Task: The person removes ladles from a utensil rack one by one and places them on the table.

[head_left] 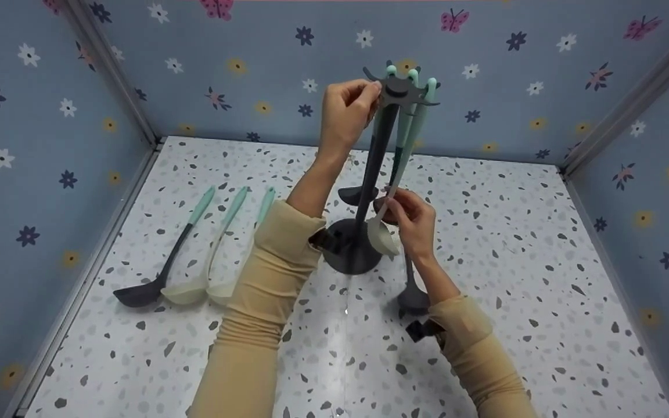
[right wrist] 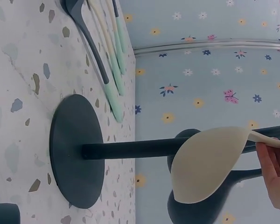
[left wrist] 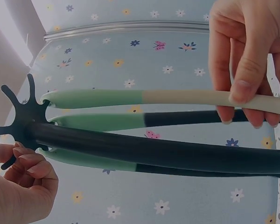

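Note:
A dark utensil stand (head_left: 376, 157) with a round base and a hooked top rises in front of me. My left hand (head_left: 346, 113) pinches one hook of that top. Three mint-handled utensils hang from neighbouring hooks. The one nearest me is a cream ladle (right wrist: 205, 163); my right hand (head_left: 416, 220) pinches its stem just above the bowl. Its handle end sits at a hook in the left wrist view. Behind it hang two dark-stemmed utensils, one with a dark bowl (head_left: 358, 195); the cream ladle partly hides their heads in the right wrist view.
Left of the stand lie a dark ladle (head_left: 140, 294), a cream ladle (head_left: 186, 291) and another cream ladle (head_left: 222, 290), which my left sleeve partly covers. Another dark utensil (head_left: 413, 299) lies by my right wrist. Patterned walls enclose the speckled table (head_left: 514, 244) at the back and sides.

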Motion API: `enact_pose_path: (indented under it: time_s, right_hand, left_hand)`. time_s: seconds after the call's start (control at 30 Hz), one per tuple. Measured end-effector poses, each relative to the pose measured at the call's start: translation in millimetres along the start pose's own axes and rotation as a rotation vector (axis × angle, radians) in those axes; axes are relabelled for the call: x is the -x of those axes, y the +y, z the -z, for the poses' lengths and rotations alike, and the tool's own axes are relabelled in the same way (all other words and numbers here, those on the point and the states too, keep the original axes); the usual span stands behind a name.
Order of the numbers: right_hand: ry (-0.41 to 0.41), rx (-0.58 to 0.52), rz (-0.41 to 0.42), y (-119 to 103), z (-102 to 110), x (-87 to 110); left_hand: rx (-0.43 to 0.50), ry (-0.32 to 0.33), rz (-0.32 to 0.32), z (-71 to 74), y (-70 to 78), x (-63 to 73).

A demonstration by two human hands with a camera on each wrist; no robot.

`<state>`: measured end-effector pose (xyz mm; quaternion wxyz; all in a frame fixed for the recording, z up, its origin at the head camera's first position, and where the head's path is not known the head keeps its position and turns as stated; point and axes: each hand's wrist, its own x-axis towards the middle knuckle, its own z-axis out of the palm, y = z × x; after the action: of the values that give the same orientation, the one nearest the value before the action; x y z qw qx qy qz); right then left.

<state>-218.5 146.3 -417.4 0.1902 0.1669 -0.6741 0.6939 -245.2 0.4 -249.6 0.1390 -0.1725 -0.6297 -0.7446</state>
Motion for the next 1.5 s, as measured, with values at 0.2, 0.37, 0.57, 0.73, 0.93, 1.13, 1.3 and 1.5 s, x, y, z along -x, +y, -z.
enact_pose_path:
  time_s: [0.2, 0.37, 0.57, 0.73, 0.93, 1.13, 1.3, 1.5]
  right_hand:
    - [-0.025, -0.062, 0.078, 12.2, 7.6, -1.7]
    - [-0.018, -0.048, 0.072, -5.4, 8.8, -0.4]
    - [0.023, 0.046, 0.034, -19.1, 18.9, -0.6]
    - [0.044, 0.159, 0.029, -20.7, 36.6, -1.3]
    - [0.083, 0.236, 0.01, -9.0, 63.1, -1.5]
    - [0.149, 0.383, -0.075, 21.0, 90.9, 0.5]
    - [0.158, 0.496, -0.12, 33.7, 104.2, 5.5]
    - [0.15, 0.626, -0.212, 42.5, 114.3, 13.1]
  left_hand:
    - [-0.007, 0.004, -0.008, 0.1, 0.6, -0.6]
    - [-0.009, 0.003, -0.007, -0.1, 1.2, 0.1]
    - [0.005, -0.001, -0.003, 0.6, -9.8, -5.4]
    - [0.006, 0.01, -0.007, 1.0, -24.2, -12.2]
    - [0.001, 0.018, -0.002, 1.0, -26.9, -13.6]
    - [0.011, -0.002, 0.008, 0.7, -12.6, -6.9]
    - [0.021, -0.006, 0.018, 0.0, -3.9, -3.4]
    - [0.034, 0.004, 0.028, 1.4, -22.3, -12.9]
